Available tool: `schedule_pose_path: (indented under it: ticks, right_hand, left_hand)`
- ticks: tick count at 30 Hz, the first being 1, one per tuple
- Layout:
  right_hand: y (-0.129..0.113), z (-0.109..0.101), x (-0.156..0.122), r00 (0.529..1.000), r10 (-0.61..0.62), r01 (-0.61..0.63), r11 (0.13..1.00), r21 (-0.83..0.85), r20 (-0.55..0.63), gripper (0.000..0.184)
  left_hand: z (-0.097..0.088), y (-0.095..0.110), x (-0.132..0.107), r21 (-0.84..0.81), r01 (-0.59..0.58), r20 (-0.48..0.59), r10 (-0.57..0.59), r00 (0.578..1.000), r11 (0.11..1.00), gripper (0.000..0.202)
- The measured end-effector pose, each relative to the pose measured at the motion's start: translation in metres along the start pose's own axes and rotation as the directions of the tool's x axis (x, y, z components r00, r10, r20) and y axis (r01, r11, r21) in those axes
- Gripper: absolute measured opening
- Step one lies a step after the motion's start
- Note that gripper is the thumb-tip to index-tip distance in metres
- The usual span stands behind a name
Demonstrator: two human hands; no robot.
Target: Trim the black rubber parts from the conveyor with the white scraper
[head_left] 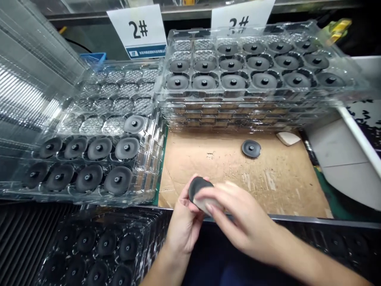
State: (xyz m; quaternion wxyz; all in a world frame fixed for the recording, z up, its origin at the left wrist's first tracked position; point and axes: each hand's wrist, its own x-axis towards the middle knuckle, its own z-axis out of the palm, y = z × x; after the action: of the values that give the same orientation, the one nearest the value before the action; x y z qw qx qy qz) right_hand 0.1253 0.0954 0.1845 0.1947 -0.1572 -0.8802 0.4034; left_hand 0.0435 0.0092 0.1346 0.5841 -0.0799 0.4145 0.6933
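Left hand [184, 224] is curled up, cupping a black round disc [198, 189] by its rim just over the near edge of the cardboard [238, 178], and the right hand [241, 214] is closed over it, pinching what might be a pale cloth [210, 205]. Looks light and stiff, so I'd hold it by the rim. Round, so no real long axis, and its flat face tips up toward the right hand

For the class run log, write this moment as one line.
left hand: holds black disc | right hand: holds pale pad to disc | cardboard: second disc | clear trays: more discs, in rows
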Motion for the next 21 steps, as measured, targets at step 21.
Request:
schedule_pose_path:
  ticks: [21]
  right_hand:
    - [0.005,-0.045,-0.051,0.979,0.100,-0.121,0.986,-0.110,-0.175,0.021]
  left_hand:
    - [0.027,-0.007,-0.007,0.059,0.078,0.127,-0.085,0.988,0.995,0.062]
